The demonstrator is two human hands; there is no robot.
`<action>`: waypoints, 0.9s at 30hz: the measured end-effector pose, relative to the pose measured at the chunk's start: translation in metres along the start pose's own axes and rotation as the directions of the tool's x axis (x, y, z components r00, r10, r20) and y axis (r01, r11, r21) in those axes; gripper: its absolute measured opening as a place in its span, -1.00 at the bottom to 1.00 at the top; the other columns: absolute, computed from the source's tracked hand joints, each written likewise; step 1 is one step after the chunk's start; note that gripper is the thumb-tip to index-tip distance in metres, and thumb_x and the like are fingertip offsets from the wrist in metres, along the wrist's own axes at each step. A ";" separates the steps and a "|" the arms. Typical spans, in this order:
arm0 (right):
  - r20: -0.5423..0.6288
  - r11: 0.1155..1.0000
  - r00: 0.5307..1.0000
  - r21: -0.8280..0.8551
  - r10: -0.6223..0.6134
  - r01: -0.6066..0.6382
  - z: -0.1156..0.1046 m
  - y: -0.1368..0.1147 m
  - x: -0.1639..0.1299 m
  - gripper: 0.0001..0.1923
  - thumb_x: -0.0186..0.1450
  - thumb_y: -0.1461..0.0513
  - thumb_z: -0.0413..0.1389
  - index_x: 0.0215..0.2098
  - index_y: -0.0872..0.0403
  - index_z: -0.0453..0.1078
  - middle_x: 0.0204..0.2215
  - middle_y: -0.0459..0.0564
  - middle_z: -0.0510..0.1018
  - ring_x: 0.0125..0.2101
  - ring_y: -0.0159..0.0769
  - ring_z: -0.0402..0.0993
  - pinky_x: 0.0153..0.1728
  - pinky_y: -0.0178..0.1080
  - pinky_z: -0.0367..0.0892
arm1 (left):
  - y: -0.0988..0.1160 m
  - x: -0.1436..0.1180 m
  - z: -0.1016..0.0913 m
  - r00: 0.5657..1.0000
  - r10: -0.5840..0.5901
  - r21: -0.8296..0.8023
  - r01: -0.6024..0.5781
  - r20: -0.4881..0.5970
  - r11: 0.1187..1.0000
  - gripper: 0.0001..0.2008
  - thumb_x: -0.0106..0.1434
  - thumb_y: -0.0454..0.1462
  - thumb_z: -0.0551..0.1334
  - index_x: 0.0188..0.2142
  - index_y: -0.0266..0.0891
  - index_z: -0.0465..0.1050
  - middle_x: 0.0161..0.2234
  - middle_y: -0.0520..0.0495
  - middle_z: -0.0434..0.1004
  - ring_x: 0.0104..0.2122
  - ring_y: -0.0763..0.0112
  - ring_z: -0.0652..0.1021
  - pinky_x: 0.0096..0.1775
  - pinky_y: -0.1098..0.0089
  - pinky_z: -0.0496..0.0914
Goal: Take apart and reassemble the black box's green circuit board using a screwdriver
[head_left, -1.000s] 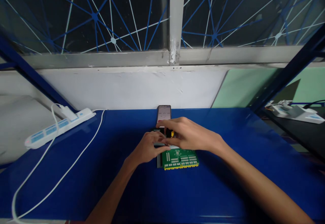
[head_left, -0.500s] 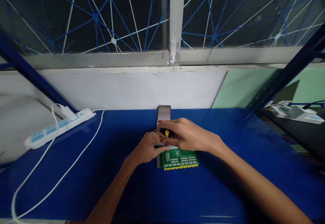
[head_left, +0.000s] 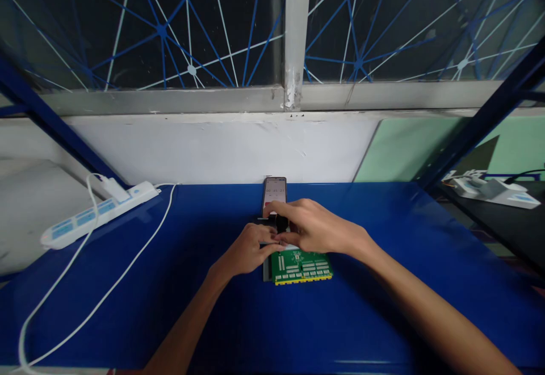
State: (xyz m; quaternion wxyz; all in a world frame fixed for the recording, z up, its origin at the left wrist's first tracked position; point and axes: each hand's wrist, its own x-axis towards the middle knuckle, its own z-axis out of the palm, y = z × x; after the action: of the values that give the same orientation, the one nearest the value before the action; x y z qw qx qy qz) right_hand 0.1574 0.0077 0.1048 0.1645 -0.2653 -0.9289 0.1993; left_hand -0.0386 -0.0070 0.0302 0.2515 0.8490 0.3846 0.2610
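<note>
**Green circuit board flat on blue bench, small dark part at its far edge**

A green circuit board [head_left: 301, 266] lies flat on the blue bench [head_left: 383, 307], its face covered in rows of pale rectangular pads, a yellow strip of contacts along its near edge and a grey strip down its left side. Its far end is covered by the hands. At that far edge sits a small dark part [head_left: 281, 223], pinched between fingertips; its form is too small to make out.
</note>
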 end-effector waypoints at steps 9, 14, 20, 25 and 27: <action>-0.097 0.992 0.993 -0.095 0.072 -0.081 0.011 0.000 0.000 -0.64 0.30 0.13 0.06 0.03 0.08 0.24 -0.42 -0.02 0.43 -0.49 -0.33 0.24 -0.48 -0.24 0.00 | -0.003 -0.002 0.002 1.000 -0.004 -0.039 0.004 -0.005 0.999 -0.75 0.30 -0.26 0.22 -0.50 -0.27 0.49 -0.55 0.06 0.48 -0.52 0.46 0.47 -0.41 0.48 0.29; -0.040 0.999 0.998 0.016 0.052 -0.051 0.011 0.000 -0.002 -0.64 0.25 0.25 0.05 0.02 0.08 0.15 -0.42 -0.07 0.40 -0.52 -0.40 0.18 -0.48 -0.27 0.01 | -0.002 -0.001 0.001 0.999 0.028 -0.084 -0.027 0.015 0.996 -0.85 0.29 -0.29 0.24 -0.38 -0.23 0.57 -0.41 0.02 0.59 -0.38 0.38 0.56 -0.30 0.45 0.35; -0.115 0.997 0.990 0.003 0.082 -0.082 0.016 0.003 -0.004 -0.69 0.24 0.24 0.06 -0.04 0.07 0.21 -0.47 -0.12 0.36 -0.55 -0.42 0.14 -0.48 -0.28 -0.01 | -0.002 -0.001 0.001 0.999 0.024 -0.065 -0.022 0.034 0.998 -0.85 0.29 -0.32 0.23 -0.33 -0.24 0.60 -0.34 -0.03 0.63 -0.32 0.34 0.59 -0.26 0.43 0.38; -0.203 0.982 0.970 -0.103 0.134 -0.157 0.021 0.005 -0.004 -0.66 0.25 0.13 0.08 -0.04 0.08 0.23 -0.60 -0.18 0.25 -0.61 -0.42 0.04 -0.53 -0.27 -0.07 | -0.003 -0.001 0.004 0.999 0.045 -0.050 -0.043 0.029 0.998 -0.84 0.30 -0.31 0.21 -0.31 -0.22 0.60 -0.31 -0.02 0.65 -0.30 0.34 0.60 -0.22 0.39 0.39; -0.225 0.979 0.963 -0.108 0.146 -0.174 0.022 0.006 -0.006 -0.64 0.25 0.11 0.09 -0.04 0.07 0.24 -0.62 -0.20 0.24 -0.61 -0.42 0.05 -0.53 -0.27 -0.06 | -0.004 -0.001 0.004 0.999 0.047 -0.032 -0.047 0.023 0.998 -0.83 0.30 -0.30 0.21 -0.33 -0.22 0.60 -0.32 -0.03 0.65 -0.31 0.35 0.59 -0.24 0.39 0.39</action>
State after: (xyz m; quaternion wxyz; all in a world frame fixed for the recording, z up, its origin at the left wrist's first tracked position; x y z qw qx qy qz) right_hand 0.1558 0.0032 0.0822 0.2307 -0.3697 -0.8917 0.1223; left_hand -0.0385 -0.0062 0.0246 0.2630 0.8568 0.3574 0.2628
